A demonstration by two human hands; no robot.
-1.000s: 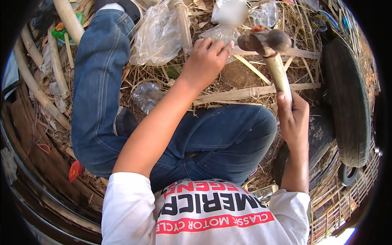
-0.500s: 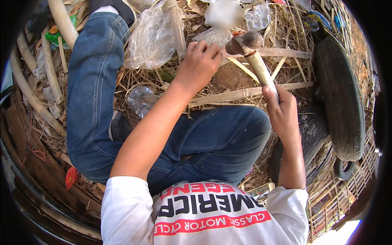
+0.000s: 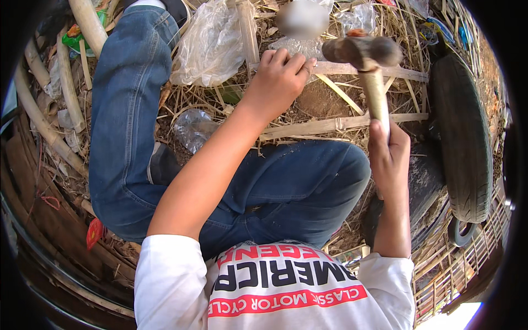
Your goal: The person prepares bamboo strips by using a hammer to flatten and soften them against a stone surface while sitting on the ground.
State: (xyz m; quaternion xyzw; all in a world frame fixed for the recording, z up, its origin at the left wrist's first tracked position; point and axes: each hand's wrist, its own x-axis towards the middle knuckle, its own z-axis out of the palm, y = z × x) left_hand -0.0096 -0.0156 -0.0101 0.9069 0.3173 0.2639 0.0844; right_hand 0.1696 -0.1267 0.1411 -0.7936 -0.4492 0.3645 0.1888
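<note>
My right hand (image 3: 389, 157) grips the light wooden handle of a hammer (image 3: 375, 91), whose rusty dark head is raised to the right of my left hand. My left hand (image 3: 281, 77) is closed at the upper middle, with its fingers pinched together over the far bamboo slat (image 3: 352, 69). Whatever the pinched fingers hold, if anything, is too small or hidden to name. A nearer bamboo slat (image 3: 341, 123) runs across, just beyond my bent knee. An upright bamboo piece (image 3: 247, 33) meets the far slat beside my left hand.
Crumpled clear plastic (image 3: 206, 47) lies left of my left hand, over straw and dirt. A black tyre (image 3: 461, 137) stands at the right. Bamboo poles (image 3: 47, 135) lie at the far left. A blurred pale shape (image 3: 302, 19) is at the top.
The hammer has swung right and away from my left hand, its head now more level. My left hand stays closed in nearly the same spot over the slat.
</note>
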